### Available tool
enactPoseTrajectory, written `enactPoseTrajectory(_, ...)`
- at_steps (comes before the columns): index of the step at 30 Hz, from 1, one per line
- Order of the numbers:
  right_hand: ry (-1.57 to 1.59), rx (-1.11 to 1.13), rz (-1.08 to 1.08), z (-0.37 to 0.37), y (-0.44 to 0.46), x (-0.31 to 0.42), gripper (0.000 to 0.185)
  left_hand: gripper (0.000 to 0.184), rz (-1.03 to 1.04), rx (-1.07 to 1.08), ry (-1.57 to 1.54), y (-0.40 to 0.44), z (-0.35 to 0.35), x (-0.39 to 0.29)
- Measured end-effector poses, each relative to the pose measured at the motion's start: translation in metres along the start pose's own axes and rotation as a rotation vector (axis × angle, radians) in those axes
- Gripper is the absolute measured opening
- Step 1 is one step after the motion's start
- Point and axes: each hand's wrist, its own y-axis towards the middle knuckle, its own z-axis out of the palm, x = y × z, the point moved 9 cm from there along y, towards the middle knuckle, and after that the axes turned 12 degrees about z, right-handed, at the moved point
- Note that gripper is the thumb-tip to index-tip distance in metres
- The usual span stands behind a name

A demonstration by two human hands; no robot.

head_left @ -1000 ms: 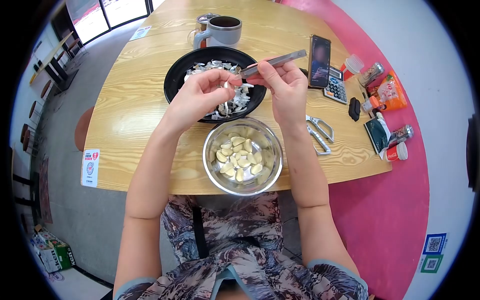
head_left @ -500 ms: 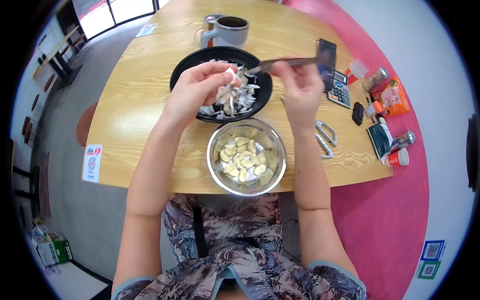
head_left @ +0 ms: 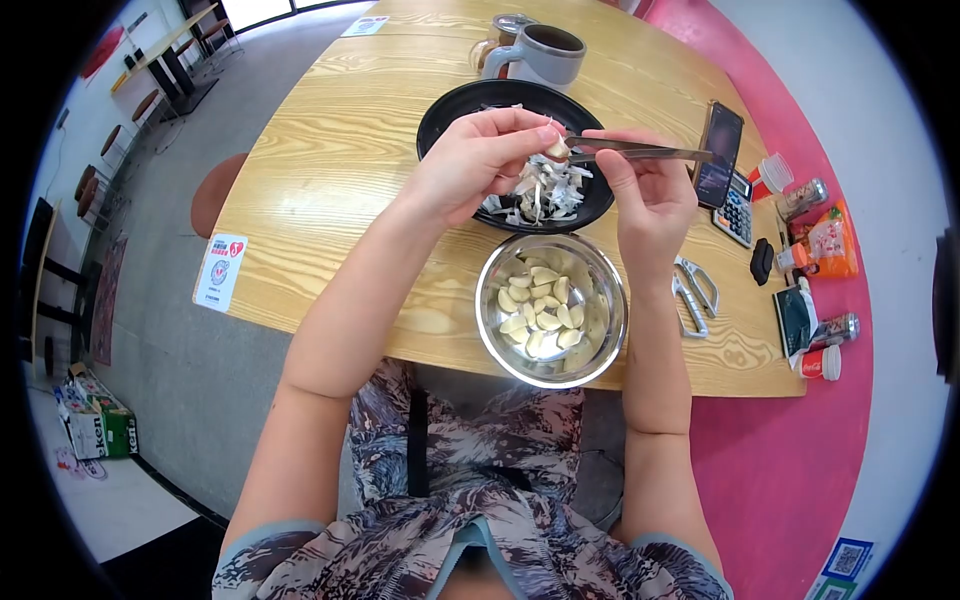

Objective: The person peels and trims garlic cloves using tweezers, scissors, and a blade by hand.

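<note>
Over the black bowl (head_left: 440, 125), my left hand (head_left: 487, 165) is closed on a garlic clove (head_left: 557, 150), pinched between thumb and fingertips. My right hand (head_left: 652, 190) grips metal tweezers (head_left: 640, 151), whose tips meet the clove or lie just beside it. White and papery garlic skins (head_left: 548, 192) lie in the black bowl under the hands. Closer to my body, a shiny steel bowl (head_left: 610, 345) holds several pale peeled garlic cloves (head_left: 545, 302).
A grey mug (head_left: 548, 58) and a lidded glass jar (head_left: 490, 50) stand behind the black bowl. On the right are a phone (head_left: 720, 155), a calculator (head_left: 735, 212), a silver-handled tool (head_left: 693, 297), a black item (head_left: 762, 262), spice jars (head_left: 803, 198) and an orange packet (head_left: 830, 243).
The tweezers have come from a raised position over the bowl's right side to the clove in my left hand. The whole view has shifted, so the table appears further right.
</note>
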Motion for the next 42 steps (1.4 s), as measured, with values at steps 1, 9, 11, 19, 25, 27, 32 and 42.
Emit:
enactPoseTrajectory(1, 0.001, 0.004, 0.0, 0.001, 0.0, -0.001, 0.018, 0.021, -0.007, 0.008, -0.001, -0.001, 0.001, 0.0)
enactPoseTrajectory(9, 0.002, -0.118, 0.078, -0.01, -0.001, -0.003, 0.009, 0.022, 0.088, 0.074, 0.159, 0.0, 0.005, -0.002)
enactPoseTrajectory(11, -0.007, -0.137, 0.066, -0.013, -0.001, -0.001, 0.01, 0.022, 0.111, 0.097, 0.191, 0.0, 0.008, -0.005)
enactPoseTrajectory(19, -0.029, -0.251, 0.014, -0.036, 0.004, 0.001, 0.014, 0.024, 0.072, 0.159, 0.302, -0.007, 0.021, -0.009)
enactPoseTrajectory(25, -0.048, -0.34, -0.016, -0.048, 0.005, 0.001, 0.012, 0.026, 0.078, 0.181, 0.284, -0.004, 0.016, -0.008)
enactPoseTrajectory(27, -0.019, -0.353, -0.015, -0.049, 0.005, -0.006, 0.012, 0.027, 0.088, 0.165, 0.2, -0.001, 0.013, -0.006)
enactPoseTrajectory(32, -0.38, -0.036, 0.177, -0.013, 0.009, -0.029, 0.014, 0.026, 0.056, 0.114, 0.029, 0.003, 0.004, -0.003)
enactPoseTrajectory(42, 0.101, -0.015, 0.045, -0.01, 0.005, -0.007, 0.021, 0.018, 0.043, 0.08, -0.096, 0.002, 0.002, 0.0)
